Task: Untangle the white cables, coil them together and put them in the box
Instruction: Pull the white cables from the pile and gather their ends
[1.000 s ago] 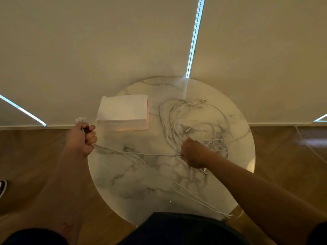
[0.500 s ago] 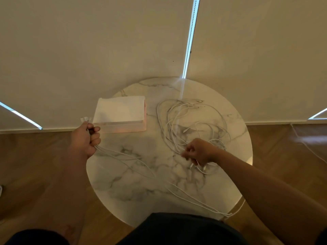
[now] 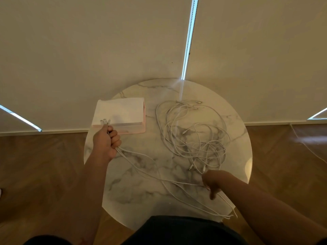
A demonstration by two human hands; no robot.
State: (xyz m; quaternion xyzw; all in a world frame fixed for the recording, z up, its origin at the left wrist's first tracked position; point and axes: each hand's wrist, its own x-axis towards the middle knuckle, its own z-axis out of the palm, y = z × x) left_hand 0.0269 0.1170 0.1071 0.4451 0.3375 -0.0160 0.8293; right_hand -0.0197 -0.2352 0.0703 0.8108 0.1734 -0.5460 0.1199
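The left grip [image 3: 106, 142] is clenched around a bunch of white cables [image 3: 203, 147], with their plug ends [image 3: 105, 121] poking up out of the fist just in front of the box [image 3: 122, 114]. Holding the ends level like this looks like a way to anchor them so the lengths can be drawn out side by side.

From that fist several of them run slack across the marble tabletop [image 3: 141, 200] to the right grip [image 3: 213, 182], low at the near right. Its fingers are curled down over the strands and appear to hold them loosely, likely so the hand can slide along and pull them free. The picture is dim here, so how firmly it holds cannot be told. Past this hand the strands trail on to the near edge of the tabletop.

The rest of the cables lie in a loose tangle on the right half, well apart from the box. The box sits at the far left, closed as far as can be seen. By this judgement the task is in its untangling stage; coiling and boxing are not yet begun.
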